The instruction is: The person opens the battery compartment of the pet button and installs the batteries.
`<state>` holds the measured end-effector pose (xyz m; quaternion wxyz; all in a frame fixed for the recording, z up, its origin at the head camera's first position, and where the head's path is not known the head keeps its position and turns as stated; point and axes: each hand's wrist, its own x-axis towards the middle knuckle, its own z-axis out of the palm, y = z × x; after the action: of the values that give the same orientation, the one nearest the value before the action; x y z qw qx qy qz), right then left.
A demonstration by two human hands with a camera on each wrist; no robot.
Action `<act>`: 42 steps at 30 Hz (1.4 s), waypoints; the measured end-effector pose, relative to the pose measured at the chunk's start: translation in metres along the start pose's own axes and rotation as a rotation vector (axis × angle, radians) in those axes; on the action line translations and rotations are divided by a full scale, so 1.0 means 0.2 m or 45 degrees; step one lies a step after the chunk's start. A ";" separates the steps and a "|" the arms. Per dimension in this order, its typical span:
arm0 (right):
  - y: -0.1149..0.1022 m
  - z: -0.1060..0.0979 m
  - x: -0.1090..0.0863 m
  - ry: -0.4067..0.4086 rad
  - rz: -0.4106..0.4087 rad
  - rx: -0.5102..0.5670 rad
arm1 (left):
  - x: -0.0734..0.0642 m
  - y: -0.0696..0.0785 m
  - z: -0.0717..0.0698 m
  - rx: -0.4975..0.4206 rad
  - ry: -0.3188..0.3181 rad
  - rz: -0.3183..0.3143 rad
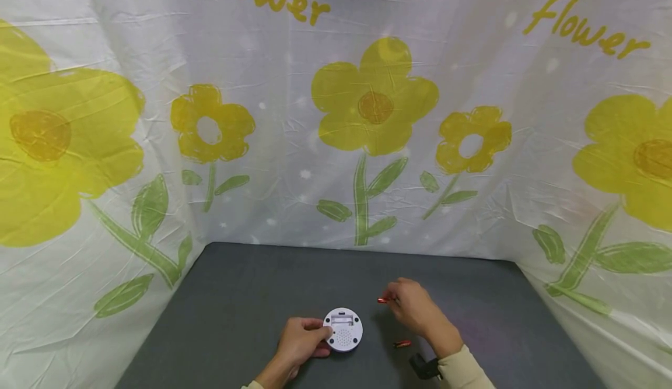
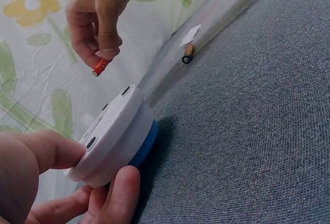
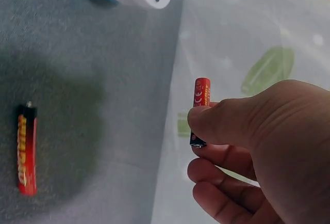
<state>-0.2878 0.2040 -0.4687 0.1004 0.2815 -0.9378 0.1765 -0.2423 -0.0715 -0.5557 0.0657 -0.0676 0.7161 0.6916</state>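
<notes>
My left hand (image 1: 303,342) grips the left edge of a round white device (image 1: 346,337), thumb on top and fingers below. Its upturned face has dark feet, a patch of small holes and an uncovered battery compartment (image 1: 343,320). A blue band (image 2: 146,145) shows on the device's lower side in the left wrist view. Up and to the right of the device, my right hand (image 1: 412,306) pinches a red battery (image 3: 201,95) with a black end between thumb and index finger, above the table. A second red-and-black battery (image 1: 402,344) lies on the table below that hand.
The dark grey cloth-covered table (image 1: 252,284) is enclosed at the back and sides by a white curtain (image 1: 283,144) with yellow flowers. Near the loose battery lies a small white piece (image 2: 191,35). A black wrist camera (image 1: 422,367) sits on my right wrist.
</notes>
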 end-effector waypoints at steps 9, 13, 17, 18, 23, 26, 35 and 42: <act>-0.08 0.04 0.05 0.005 -0.110 0.019 | 0.00 0.00 0.00 0.002 0.012 -0.007; -0.12 0.06 0.06 0.041 -0.174 0.004 | 0.00 0.00 0.00 0.005 0.011 -0.009; -0.16 0.09 0.08 0.026 -0.184 -0.009 | -0.01 -0.01 0.00 0.002 0.010 -0.024; -0.17 0.10 0.08 0.014 -0.182 -0.012 | -0.01 -0.01 0.00 0.002 0.009 -0.022; -0.21 0.13 0.10 -0.043 -0.195 -0.013 | -0.01 0.00 -0.01 0.008 0.007 -0.035; -0.23 0.14 0.11 -0.067 -0.202 -0.001 | -0.01 0.00 -0.01 0.007 0.011 -0.039; -0.26 0.19 0.13 -0.093 -0.201 -0.027 | 0.00 0.00 -0.01 0.011 0.000 -0.031; -0.28 0.21 0.13 -0.074 -0.213 -0.079 | 0.00 0.01 -0.01 0.011 -0.002 -0.026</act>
<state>-0.2812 0.1305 -0.4844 0.0964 0.3606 -0.9185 0.1302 -0.2418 -0.0728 -0.5534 0.0738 -0.0741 0.7182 0.6880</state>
